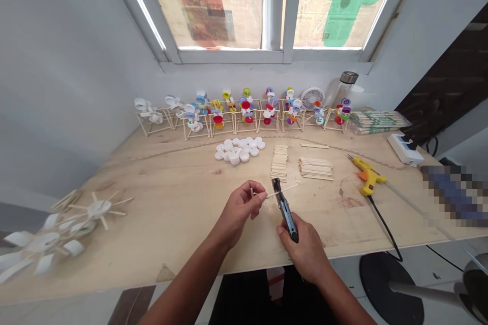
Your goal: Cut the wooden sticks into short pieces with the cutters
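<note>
In my left hand point(244, 205) a thin wooden stick point(288, 188) is pinched between the fingertips, pointing right. My right hand point(303, 244) is wrapped round a pair of pliers point(286, 212) with blue-grey handles and a dark head. The stick passes at the jaws of the pliers; whether they are clamped on it I cannot tell. Just beyond them lie a column of short cut sticks point(279, 160) and a pile of longer sticks point(316, 168). White bottle caps point(239, 150) sit clustered to the left of these.
A yellow glue gun point(368, 175) with a cord lies at right, near a white power strip point(404, 149). Stick-framed wheels with coloured caps point(246, 111) line the back beside a small fan point(312, 98). White paddle wheels point(48, 241) occupy the left. Bagged sticks point(379, 121) lie back right.
</note>
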The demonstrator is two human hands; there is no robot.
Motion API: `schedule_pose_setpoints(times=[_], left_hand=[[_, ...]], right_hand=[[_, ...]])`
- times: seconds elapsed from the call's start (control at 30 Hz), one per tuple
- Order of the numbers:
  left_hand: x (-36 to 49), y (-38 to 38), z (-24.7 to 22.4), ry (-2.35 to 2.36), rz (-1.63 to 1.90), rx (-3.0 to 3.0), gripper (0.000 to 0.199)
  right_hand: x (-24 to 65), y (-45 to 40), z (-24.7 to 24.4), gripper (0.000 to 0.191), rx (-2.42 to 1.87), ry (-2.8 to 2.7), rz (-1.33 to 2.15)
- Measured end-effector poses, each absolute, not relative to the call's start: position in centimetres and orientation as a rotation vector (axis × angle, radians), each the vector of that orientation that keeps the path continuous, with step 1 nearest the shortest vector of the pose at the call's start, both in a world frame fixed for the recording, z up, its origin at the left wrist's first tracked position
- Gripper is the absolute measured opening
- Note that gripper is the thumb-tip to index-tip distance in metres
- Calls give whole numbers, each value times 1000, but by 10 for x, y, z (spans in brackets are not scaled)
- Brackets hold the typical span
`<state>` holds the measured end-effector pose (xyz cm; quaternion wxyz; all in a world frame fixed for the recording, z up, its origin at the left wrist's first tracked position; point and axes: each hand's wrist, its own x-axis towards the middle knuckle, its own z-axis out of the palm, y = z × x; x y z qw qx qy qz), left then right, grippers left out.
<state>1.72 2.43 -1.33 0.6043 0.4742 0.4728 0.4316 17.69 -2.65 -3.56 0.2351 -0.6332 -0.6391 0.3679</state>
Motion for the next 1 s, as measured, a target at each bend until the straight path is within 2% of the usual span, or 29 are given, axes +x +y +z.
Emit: schedule_pose_setpoints(times=[0.2,0.43,0.57,0.77,1.0], left_hand=[[28,20,-17,1368,1005,1927,12],[27,23,-32,1501,941,2744,16],[29,24,-36,1604,818,2925,15],[27,27,-35,1620,661,3119,12],[14,43,-43,1354,760,3295,14]], right_hand=[[177,-28,-36,12,-1760,-1750,1011],[183,-24,-34,13,-1667,-1725,1163],[186,-24,-34,14,-1615,-1694,1281],[185,-24,-35,13,-1637,-1724,1198],[183,-25,-34,14,-1721,-1802,1084]])
